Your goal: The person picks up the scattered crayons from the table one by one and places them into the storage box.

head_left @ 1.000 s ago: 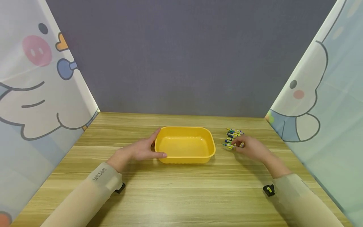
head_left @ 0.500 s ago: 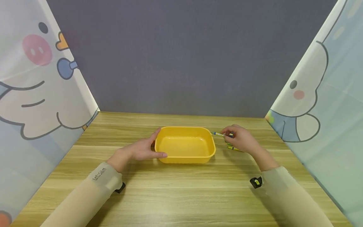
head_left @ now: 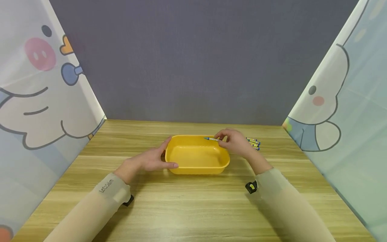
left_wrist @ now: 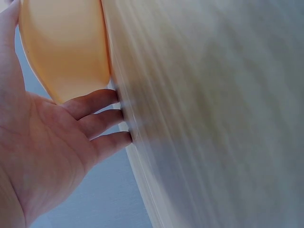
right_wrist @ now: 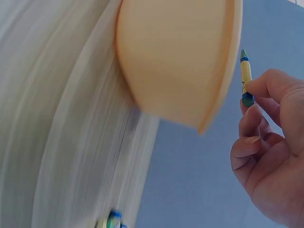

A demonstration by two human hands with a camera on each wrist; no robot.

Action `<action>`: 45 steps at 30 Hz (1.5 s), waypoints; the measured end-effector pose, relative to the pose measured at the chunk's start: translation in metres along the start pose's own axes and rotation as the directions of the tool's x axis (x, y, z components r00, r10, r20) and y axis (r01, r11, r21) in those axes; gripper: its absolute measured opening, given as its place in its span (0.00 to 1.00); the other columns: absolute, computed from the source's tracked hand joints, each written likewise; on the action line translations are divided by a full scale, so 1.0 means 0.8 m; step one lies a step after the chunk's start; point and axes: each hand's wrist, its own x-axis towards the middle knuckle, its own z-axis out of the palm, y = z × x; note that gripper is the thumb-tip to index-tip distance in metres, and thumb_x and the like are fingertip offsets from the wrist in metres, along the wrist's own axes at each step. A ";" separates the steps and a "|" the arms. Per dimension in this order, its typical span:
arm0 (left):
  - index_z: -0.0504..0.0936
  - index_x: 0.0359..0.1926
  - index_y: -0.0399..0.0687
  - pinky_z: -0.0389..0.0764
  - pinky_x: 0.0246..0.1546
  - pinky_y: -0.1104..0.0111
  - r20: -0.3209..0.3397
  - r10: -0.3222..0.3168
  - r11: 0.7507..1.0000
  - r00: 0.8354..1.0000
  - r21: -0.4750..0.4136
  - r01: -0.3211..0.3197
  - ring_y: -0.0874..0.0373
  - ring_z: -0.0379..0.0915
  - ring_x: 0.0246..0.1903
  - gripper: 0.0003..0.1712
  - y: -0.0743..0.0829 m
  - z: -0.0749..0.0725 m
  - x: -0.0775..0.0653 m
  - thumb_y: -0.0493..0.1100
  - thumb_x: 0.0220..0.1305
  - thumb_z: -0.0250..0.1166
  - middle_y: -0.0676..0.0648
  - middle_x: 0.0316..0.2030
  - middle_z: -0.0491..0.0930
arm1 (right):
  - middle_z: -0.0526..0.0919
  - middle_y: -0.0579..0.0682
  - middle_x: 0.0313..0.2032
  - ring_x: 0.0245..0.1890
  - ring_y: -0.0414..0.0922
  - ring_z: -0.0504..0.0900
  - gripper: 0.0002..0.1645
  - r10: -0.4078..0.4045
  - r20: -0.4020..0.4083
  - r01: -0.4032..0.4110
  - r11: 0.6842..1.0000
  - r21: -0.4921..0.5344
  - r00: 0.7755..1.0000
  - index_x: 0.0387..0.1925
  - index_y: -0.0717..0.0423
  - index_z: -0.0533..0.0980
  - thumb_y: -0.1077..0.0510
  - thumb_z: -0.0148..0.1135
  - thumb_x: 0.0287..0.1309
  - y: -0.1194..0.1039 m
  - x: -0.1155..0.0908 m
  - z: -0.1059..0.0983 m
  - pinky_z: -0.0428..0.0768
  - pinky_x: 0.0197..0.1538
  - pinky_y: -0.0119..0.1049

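Observation:
A yellow plastic tub (head_left: 198, 170) stands on the wooden table. My left hand (head_left: 151, 159) spans its left end, thumb along the front corner of the rim. The left wrist view shows three fingers of that hand (left_wrist: 57, 137) extended beside the tub (left_wrist: 66, 47), their tips near the tabletop. My right hand (head_left: 237, 143) pinches a green crayon (head_left: 211, 138) between thumb and fingers, over the tub's back right part. In the right wrist view the crayon (right_wrist: 246, 78) points away from the hand (right_wrist: 275, 147), above the rim.
Several crayons (head_left: 253, 144) lie side by side on the table (head_left: 181, 208), right of the tub and partly behind my right wrist. A dark grey panel (head_left: 193, 60) rises at the table's back edge. Cartoon-printed curtains (head_left: 356, 134) stand at both sides.
My right hand has moved left from the crayon group to above the tub, carrying the green crayon. The left hand and the tub have stayed in place.

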 end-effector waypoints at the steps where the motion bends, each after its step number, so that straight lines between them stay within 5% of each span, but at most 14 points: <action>1: 0.29 0.91 0.56 0.74 0.74 0.40 0.000 0.003 1.000 1.000 -0.002 -0.003 0.36 0.76 0.71 0.78 0.000 0.000 0.000 0.83 0.62 0.68 0.27 0.80 0.65 | 0.87 0.52 0.45 0.30 0.45 0.74 0.12 0.000 0.006 0.000 1.000 0.009 1.000 0.53 0.53 0.89 0.61 0.67 0.72 -0.004 0.004 0.004 0.74 0.38 0.39; 19: 0.30 0.91 0.56 0.73 0.75 0.40 -0.007 0.008 1.000 1.000 -0.029 -0.008 0.39 0.76 0.71 0.78 -0.004 0.001 -0.001 0.82 0.62 0.69 0.30 0.80 0.67 | 0.87 0.52 0.48 0.39 0.44 0.77 0.12 -0.028 0.102 0.011 0.986 0.166 0.994 0.54 0.53 0.89 0.60 0.67 0.73 -0.049 0.064 0.082 0.77 0.44 0.35; 28: 0.31 0.91 0.57 0.74 0.74 0.40 -0.009 0.008 1.000 1.000 -0.026 -0.008 0.38 0.75 0.72 0.77 -0.003 0.001 -0.003 0.82 0.62 0.69 0.31 0.81 0.66 | 0.87 0.50 0.47 0.42 0.43 0.78 0.11 -0.012 0.139 -0.017 0.979 0.205 0.990 0.53 0.52 0.89 0.60 0.68 0.73 -0.048 0.077 0.114 0.78 0.47 0.34; 45: 0.29 0.91 0.57 0.73 0.75 0.40 0.005 -0.001 1.000 1.000 -0.022 0.002 0.35 0.74 0.73 0.78 0.001 0.000 -0.002 0.82 0.62 0.68 0.30 0.81 0.64 | 0.90 0.46 0.40 0.34 0.41 0.80 0.08 0.021 0.215 -0.032 0.998 0.045 0.976 0.48 0.50 0.91 0.61 0.71 0.73 -0.046 0.081 0.135 0.81 0.46 0.36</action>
